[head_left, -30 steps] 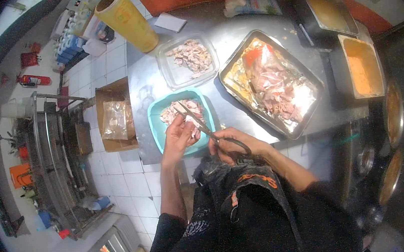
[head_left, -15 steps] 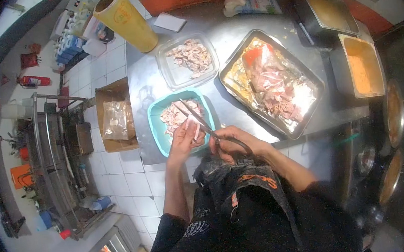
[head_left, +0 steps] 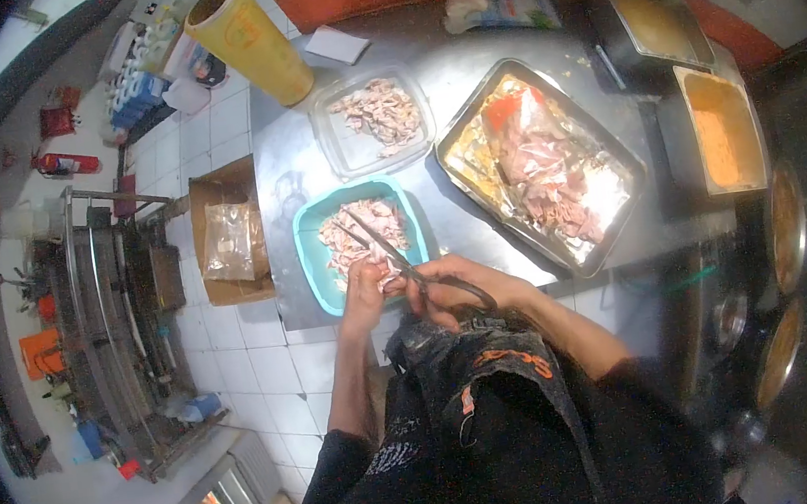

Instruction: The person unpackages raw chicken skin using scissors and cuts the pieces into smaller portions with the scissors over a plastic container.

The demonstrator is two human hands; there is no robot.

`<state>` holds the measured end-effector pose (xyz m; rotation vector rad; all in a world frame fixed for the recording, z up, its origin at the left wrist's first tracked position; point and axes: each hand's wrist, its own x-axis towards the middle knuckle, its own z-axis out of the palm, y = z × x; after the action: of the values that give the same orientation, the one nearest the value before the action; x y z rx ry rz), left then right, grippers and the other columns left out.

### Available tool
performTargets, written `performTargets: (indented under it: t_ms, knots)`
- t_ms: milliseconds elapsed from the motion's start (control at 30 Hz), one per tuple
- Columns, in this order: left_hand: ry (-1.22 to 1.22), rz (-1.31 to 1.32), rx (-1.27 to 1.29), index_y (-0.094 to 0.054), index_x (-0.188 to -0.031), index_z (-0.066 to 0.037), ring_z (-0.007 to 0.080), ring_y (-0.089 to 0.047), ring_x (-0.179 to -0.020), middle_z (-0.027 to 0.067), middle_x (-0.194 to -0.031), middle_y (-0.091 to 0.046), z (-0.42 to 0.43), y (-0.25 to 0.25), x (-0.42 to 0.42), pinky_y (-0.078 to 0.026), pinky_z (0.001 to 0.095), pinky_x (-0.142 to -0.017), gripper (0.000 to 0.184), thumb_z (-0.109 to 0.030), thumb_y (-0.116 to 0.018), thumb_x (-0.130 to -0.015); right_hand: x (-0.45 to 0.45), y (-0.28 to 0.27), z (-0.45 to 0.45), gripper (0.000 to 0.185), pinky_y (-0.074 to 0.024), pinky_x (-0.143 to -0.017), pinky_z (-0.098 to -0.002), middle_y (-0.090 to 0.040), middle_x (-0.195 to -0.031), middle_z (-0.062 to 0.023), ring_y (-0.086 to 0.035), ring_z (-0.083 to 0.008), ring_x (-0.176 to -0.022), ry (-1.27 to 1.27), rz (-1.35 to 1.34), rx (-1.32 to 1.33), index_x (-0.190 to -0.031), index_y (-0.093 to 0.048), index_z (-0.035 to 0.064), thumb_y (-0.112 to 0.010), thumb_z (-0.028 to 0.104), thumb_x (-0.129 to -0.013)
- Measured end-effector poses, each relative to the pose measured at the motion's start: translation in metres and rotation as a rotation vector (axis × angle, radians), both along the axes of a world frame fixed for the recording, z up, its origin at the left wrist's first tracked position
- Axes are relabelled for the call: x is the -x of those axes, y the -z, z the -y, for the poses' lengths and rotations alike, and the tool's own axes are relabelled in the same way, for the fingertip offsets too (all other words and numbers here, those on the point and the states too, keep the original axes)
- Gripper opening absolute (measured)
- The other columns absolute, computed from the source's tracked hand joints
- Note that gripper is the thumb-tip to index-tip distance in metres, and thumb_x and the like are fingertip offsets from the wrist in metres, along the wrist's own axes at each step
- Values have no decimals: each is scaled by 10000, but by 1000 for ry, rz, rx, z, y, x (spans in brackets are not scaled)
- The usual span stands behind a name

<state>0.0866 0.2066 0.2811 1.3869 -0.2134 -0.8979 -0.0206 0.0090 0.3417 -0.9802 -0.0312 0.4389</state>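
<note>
My left hand (head_left: 364, 292) pinches a small piece of meat (head_left: 386, 271) at the near edge of the turquoise tub (head_left: 308, 264). My right hand (head_left: 448, 289) is closed around the handles of dark scissors (head_left: 403, 264), whose blades are parted and point up and left over the tub. Cut pale meat pieces (head_left: 360, 229) lie inside it. Behind the tub, a clear plastic container (head_left: 336, 154) holds more cut pieces. To the right, a large piece of meat (head_left: 532, 151) rests on foil in a metal tray (head_left: 478, 204).
A yellow wrap roll (head_left: 253, 49) stands at the back left beside a white pad (head_left: 338, 44). Deep metal pans, one with orange contents (head_left: 724, 137), are at the right. A plastic bag (head_left: 505, 10) lies at the back. Left of the table is a cardboard box (head_left: 230, 235).
The scissors and my right hand have shifted slightly left and down, and the blades now sit wider apart. My left hand has moved a little down with the meat piece.
</note>
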Motion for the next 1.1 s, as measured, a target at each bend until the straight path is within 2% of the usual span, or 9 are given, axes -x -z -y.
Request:
performTargets:
  t_ms: [200, 267, 333, 500, 600, 733, 833, 900, 1100]
  knots:
    - [18, -68, 83, -591, -933, 52, 123, -524, -688, 68, -773, -585, -3, -24, -1, -426, 272, -606, 335, -236, -420, -939, 2, 1, 0, 237, -424, -487, -238, -559, -610, -4, -548, -83, -522, -102, -21, 153, -977, -603, 14, -634, 248, -1000]
    - [82, 404, -78, -591, -916, 46, 123, -526, -685, 62, -766, -588, -10, -4, 3, -421, 276, -602, 331, -239, -425, -942, 2, 1, -3, 197, -411, -468, -232, -550, -593, 3, -531, -78, -493, -36, -9, 83, -958, -608, 17, -641, 208, -991]
    - [95, 483, -178, -588, -878, 40, 124, -526, -676, 53, -745, -585, -8, -6, 6, -414, 277, -596, 323, -234, -431, -947, 2, 6, -3, 175, -404, -457, -230, -545, -583, 6, -523, -77, -475, -14, -16, 52, -953, -612, 17, -641, 186, -987]
    - [132, 30, -161, -571, -746, 10, 125, -528, -645, 18, -659, -556, -9, -12, -1, -410, 278, -592, 333, -202, -439, -966, 3, 4, 0, 178, -412, -459, -237, -548, -585, -5, -533, -88, -483, -77, -113, 204, -1008, -615, 7, -626, 184, -993]
    - [463, 408, -250, -579, -869, 17, 157, -497, -673, 60, -712, -535, -1, -15, 2, -421, 351, -617, 343, -261, -436, -1011, 2, 0, 0, 288, -422, -469, -240, -553, -588, -7, -541, -89, -497, -21, -57, 113, -1043, -615, 3, -628, 288, -1012]
    - [78, 500, -404, -665, -941, 16, 186, -595, -654, 103, -688, -629, 9, -30, 17, -461, 344, -644, 264, -197, -517, -990, 4, -2, 6, 498, -437, -480, -236, -559, -587, -12, -540, -89, -495, 134, 11, 92, -1069, -612, 3, -586, 496, -1009]
    - [152, 701, -650, -609, -1206, 8, 378, -679, -715, 237, -726, -662, 7, -24, 0, -503, 456, -688, 356, -242, -605, -953, 11, 9, 10, 610, -458, -503, -234, -560, -585, -26, -547, -94, -498, 209, -32, 98, -1073, -608, 8, -532, 608, -993]
    - [250, 824, -837, -523, -1336, -16, 460, -664, -718, 260, -726, -659, 4, -21, -12, -504, 504, -691, 490, -248, -645, -922, 15, 17, 15, 478, -457, -525, -248, -553, -604, -27, -551, -100, -526, 172, -37, 136, -1072, -607, 25, -498, 490, -1049]
    - [73, 669, -661, -529, -1305, -50, 316, -652, -637, 167, -681, -638, 5, -41, -30, -503, 405, -654, 384, -247, -589, -981, 29, 33, 21, 512, -473, -579, -273, -589, -660, -44, -595, -131, -614, 165, 16, 101, -1096, -607, 22, -455, 510, -1063]
